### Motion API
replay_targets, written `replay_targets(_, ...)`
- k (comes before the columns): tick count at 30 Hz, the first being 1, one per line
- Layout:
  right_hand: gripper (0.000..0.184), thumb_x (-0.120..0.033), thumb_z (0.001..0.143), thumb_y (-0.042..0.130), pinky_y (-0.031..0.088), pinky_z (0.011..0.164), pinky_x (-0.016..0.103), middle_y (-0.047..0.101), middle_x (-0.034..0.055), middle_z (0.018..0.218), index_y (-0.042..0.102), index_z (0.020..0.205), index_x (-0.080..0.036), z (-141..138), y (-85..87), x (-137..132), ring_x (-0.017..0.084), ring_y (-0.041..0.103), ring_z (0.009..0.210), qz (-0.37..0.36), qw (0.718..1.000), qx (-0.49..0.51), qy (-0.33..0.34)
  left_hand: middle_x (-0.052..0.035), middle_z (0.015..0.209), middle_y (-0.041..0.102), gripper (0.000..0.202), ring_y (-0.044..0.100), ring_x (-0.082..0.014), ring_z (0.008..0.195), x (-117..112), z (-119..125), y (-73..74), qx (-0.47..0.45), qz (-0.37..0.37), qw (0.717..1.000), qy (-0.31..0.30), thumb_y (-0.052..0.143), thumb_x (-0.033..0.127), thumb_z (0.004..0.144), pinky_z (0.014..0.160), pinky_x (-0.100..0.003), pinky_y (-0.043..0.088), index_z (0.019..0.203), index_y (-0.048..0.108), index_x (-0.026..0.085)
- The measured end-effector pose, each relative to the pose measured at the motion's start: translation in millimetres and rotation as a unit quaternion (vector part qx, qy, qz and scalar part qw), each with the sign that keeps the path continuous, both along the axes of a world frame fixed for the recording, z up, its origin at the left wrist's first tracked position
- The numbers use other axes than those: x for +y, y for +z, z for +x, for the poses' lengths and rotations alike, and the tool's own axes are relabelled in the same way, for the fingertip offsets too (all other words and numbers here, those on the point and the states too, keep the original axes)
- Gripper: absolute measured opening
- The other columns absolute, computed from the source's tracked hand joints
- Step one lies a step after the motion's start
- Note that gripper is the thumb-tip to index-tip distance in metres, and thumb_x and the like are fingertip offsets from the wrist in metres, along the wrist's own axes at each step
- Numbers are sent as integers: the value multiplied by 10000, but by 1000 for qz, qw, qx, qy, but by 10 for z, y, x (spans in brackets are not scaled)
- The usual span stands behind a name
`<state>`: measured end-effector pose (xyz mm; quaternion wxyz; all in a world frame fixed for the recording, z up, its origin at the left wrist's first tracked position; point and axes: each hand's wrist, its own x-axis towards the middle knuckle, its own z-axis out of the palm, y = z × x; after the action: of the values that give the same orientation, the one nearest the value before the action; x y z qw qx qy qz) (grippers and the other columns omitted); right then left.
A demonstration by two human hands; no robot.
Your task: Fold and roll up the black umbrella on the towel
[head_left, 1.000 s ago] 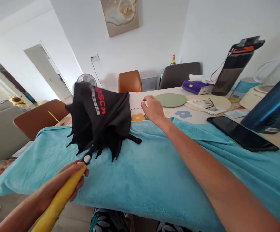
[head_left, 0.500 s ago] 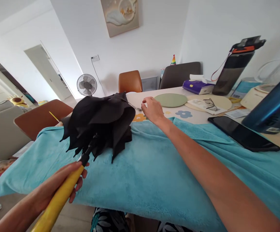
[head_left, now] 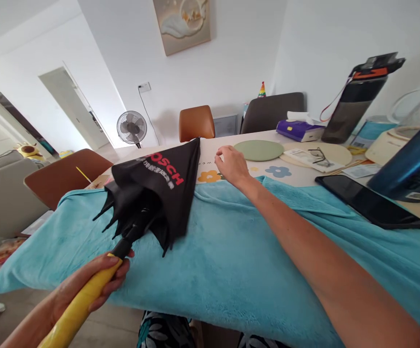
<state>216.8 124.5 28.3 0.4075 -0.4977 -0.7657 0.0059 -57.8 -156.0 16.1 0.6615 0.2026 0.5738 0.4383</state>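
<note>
A black umbrella [head_left: 152,179] with loose, partly folded panels lies slantwise across the teal blanket, its tip pointing away from me. Red and white lettering shows on its upper panel. My left hand [head_left: 101,280] is closed around the umbrella's yellow handle [head_left: 82,302], just below the black shaft. To the right of the umbrella tip, my right hand [head_left: 232,165] hovers over the table, apart from the fabric. Its fingers are loosely curled, thumb and fingertips a little apart, with nothing visible between them.
The teal blanket [head_left: 217,256] covers the table's near side. At right are a black phone [head_left: 369,200], a blue bottle [head_left: 409,164], a dark water bottle [head_left: 355,101], glasses [head_left: 317,155] and a purple tissue pack [head_left: 299,130]. A green placemat [head_left: 259,150] lies beyond my right hand.
The umbrella has turned about its shaft, so a lettered panel now faces up and the fabric lies straighter toward the tip. My right hand has hardly moved.
</note>
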Motion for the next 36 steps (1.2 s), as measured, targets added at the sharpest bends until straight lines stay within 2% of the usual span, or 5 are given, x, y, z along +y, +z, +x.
replay_targets(7,227,-148,839,386,394,875,387,640,132,1020,611,868,-148,-8,16,-19,253,575,962,11,1000,-13,-5,60,445,459,461,444,-125,346,145,106,-32,291,-8,951,-101,712,346,682,338,-207,383,1070,516,192)
replay_targets(16,207,-159,826,400,398,873,377,646,118,1001,607,836,-155,7,41,-10,251,583,931,16,1000,-5,-3,37,637,402,275,308,-27,345,0,-40,-66,-129,62,989,-46,598,293,763,213,-111,296,990,519,159)
replay_targets(27,181,-169,816,441,428,854,378,647,110,1022,616,859,-161,-37,114,-110,245,586,941,6,999,50,18,25,637,433,240,281,-32,342,126,135,-271,-211,61,973,-75,537,329,813,211,-130,283,954,545,135)
replay_targets(31,140,-209,815,472,473,781,349,673,70,882,607,825,-172,-99,428,-424,210,617,843,-37,978,178,104,26,648,423,246,287,-37,359,163,175,-281,-229,66,968,-76,528,336,820,215,-139,283,945,547,126)
replay_targets(36,190,-283,858,483,504,578,263,672,50,746,603,777,-159,-216,729,-1117,133,632,610,-235,873,215,368,35,639,393,236,285,-31,370,353,268,-187,-201,66,972,-97,550,347,798,245,-139,283,883,534,127)
